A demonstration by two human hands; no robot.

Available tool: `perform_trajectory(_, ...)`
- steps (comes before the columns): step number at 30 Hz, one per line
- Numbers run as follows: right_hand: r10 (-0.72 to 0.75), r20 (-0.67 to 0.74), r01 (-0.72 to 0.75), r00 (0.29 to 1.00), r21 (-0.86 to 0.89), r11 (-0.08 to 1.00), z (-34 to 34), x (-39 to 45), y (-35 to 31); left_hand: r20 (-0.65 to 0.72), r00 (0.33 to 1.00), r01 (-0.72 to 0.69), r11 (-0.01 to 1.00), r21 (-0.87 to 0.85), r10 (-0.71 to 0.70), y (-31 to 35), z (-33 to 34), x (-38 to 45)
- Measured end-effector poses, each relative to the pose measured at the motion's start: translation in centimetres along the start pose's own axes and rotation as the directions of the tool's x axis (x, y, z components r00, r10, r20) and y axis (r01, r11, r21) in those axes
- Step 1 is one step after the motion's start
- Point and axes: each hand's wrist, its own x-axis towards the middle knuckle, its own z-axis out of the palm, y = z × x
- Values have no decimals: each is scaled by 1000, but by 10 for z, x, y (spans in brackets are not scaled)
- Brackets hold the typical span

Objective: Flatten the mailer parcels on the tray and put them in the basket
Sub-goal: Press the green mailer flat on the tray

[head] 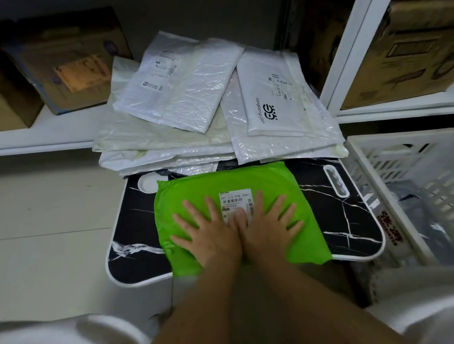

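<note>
A bright green mailer parcel (305, 236) with a white shipping label (235, 198) lies on the black marble-pattern tray (342, 216). My left hand (206, 232) and my right hand (270, 224) press flat on the parcel side by side, fingers spread, thumbs touching over the label. Neither hand grips anything. Behind the green parcel, several white mailer parcels (180, 85) are heaped at the tray's far edge. The white slatted basket (447, 196) stands to the right of the tray, with dark and white bags inside.
White shelving (39, 139) runs behind the tray, with cardboard boxes (71, 67) on the left and a cardboard box (415, 51) on the right. A white shelf post (357, 39) rises at right. Pale floor tiles (40, 243) lie to the left.
</note>
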Motion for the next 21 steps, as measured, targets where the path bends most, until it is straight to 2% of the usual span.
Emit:
perform_trajectory(3, -8, 38, 8, 999, -4, 1000, 15, -17, 10, 61, 997, 52, 999, 3, -52, -15, 19, -12)
perform_trajectory(9, -94, 76, 103, 993, -125, 987, 24, -18, 30, 59, 997, -50, 997, 57, 46, -41, 39, -8)
perform_trajectory(17, -49, 127, 69, 991, -161, 985, 21, -15, 30, 68, 994, -91, 995, 32, 89, -48, 37, -4)
perform_trajectory(21, -39, 122, 59, 992, -169, 984, 16, -14, 39, 46, 997, -59, 998, -28, 61, -59, 34, 0)
